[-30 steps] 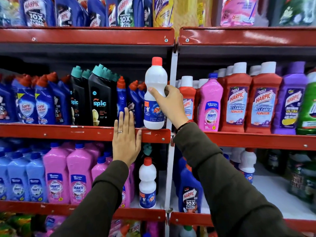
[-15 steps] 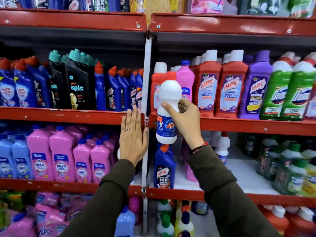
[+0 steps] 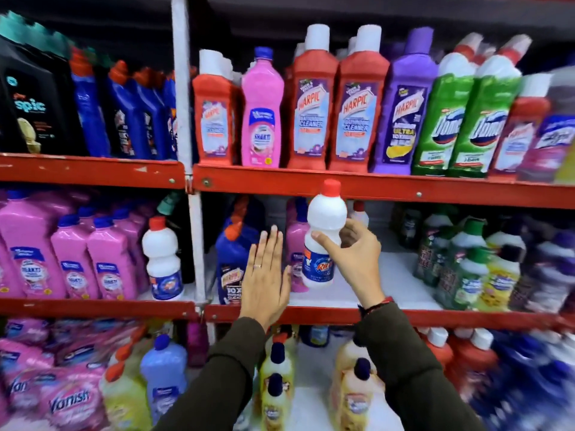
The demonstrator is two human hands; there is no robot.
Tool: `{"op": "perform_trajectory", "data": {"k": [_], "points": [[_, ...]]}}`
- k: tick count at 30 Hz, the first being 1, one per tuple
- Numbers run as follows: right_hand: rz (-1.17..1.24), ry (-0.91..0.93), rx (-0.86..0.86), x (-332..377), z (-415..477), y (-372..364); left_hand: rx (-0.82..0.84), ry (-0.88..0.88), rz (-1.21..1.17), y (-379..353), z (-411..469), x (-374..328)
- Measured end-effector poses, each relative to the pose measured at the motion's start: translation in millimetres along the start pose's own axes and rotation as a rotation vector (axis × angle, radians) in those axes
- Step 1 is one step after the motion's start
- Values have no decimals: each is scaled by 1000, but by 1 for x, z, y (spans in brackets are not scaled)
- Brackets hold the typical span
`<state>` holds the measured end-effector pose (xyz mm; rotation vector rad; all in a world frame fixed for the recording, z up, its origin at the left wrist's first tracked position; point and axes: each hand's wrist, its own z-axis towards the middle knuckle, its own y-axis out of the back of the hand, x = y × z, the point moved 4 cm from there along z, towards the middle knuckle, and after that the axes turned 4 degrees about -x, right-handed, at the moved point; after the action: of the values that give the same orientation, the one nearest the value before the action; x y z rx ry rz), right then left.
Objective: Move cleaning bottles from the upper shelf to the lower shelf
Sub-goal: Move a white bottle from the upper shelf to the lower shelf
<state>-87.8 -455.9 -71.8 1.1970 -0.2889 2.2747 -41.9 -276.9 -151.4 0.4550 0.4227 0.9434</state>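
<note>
The white bottle (image 3: 323, 237), gripped by the right hand (image 3: 354, 259) while the left hand (image 3: 266, 275) is spread flat, is best stood straight on the bare white lower shelf (image 3: 398, 293).

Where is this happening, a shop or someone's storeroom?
Most likely a shop's cleaning aisle: red metal shelves packed with rows of identical Harpic bottles, labels facing out, while the right hand holds a white bottle.

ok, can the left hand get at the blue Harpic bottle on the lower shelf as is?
Probably yes. The left hand is open, flat and empty, right in front of the blue Harpic bottle, with nothing between them. The right hand holds the white bottle off to the side, clear of that path.
</note>
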Motion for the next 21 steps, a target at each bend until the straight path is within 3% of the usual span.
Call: {"op": "perform_trajectory", "data": {"k": [8,15,21], "points": [[-118,-87,4,-88,17,40,220,92,55,-82,-38,-3],[-176,-156,-82,-144,56,49,165,128,103,-97,-41,0],[-92,-217,-64,-166,69,48,158,124,112,-103,-43,2]]}}
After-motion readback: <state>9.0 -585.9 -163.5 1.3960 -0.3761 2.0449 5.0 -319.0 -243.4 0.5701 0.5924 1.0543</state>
